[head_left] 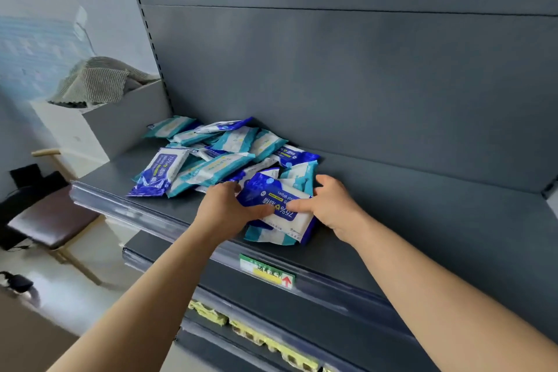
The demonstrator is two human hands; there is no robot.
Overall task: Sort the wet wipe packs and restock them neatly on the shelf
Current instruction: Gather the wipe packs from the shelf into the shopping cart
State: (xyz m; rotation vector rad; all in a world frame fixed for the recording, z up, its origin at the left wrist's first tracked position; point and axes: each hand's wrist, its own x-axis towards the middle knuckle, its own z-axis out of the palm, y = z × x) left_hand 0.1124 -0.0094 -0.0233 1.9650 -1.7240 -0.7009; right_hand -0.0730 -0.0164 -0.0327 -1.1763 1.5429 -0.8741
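At centre frame the left hand [229,208] and right hand [332,205] each pinch an end of a blue alcohol wipe pack [276,205], thumbs on top. It lies over a teal pack [271,237] on the grey shelf [422,220], just before the jumbled pile of packs [217,154].

Off to my left stands a chair [51,220] with a dark padded seat and pale wooden legs, on a pale glossy floor [60,296]. A small black object [18,282] lies on that floor nearer me; I can't tell what it is. Higher up, a striped grey cloth [96,81] is heaped over the top of a pale box [126,118]. Behind it, a blurry blue panel [30,48] covers part of the wall. Low in front of me, a green and yellow price tag [267,272] with a red arrow faces outward, and further down sit yellow egg trays [208,312].
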